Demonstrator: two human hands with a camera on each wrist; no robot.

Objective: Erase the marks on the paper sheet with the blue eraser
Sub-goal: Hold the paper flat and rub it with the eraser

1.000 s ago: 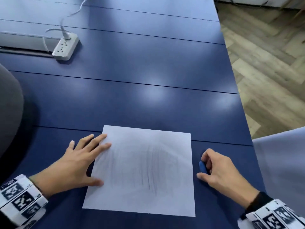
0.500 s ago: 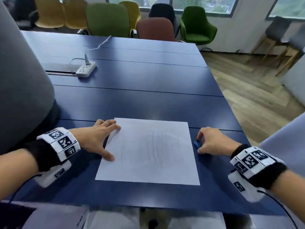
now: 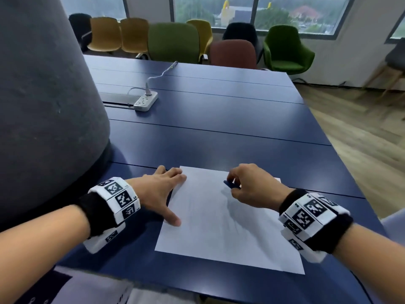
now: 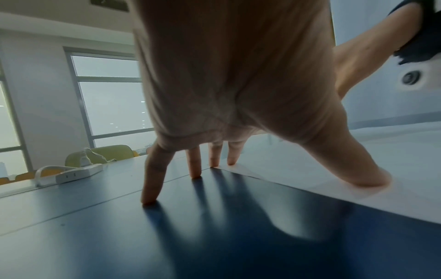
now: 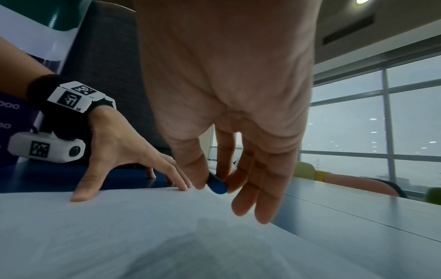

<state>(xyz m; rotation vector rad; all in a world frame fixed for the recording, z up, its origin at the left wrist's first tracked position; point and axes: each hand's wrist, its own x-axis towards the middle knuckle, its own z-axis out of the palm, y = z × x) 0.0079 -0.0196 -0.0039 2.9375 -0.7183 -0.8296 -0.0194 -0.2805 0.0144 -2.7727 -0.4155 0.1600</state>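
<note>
One sheet: the paper sheet (image 3: 223, 218) lies flat on the blue desk (image 3: 219, 139) at 6 o'clock in the head view, close to the near edge, with faint grey pencil marks (image 3: 197, 207) across its middle.
Eraser: the blue eraser (image 3: 231, 185) is pinched in the right hand (image 3: 252, 187), above the sheet's far part at about 1 o'clock from the sheet's centre; whether it touches the paper I cannot tell.
Right-hand fingers: in the right wrist view thumb and forefinger are clamped on the eraser (image 5: 217, 186), its rounded end poking out below them, while the other fingers (image 5: 260, 203) hang loosely beside it. That leaves the tip free to rub, I judge.
Left hand: the left hand (image 3: 157, 194) is spread at the sheet's left edge, about 9 o'clock; its fingers are apart and straight, thumb and two fingertips (image 4: 232, 160) on the paper, the rest on the desk. Likely it pins the sheet against sliding.
Edges: the sheet's right and near edges are unheld, so strokes toward them could crumple or shift it.
Open room: bare desk runs to 12 o'clock; a power strip (image 3: 145, 101) sits well apart at 11 o'clock, and a grey upholstered form (image 3: 43, 106) fills 9 to 10 o'clock.
</note>
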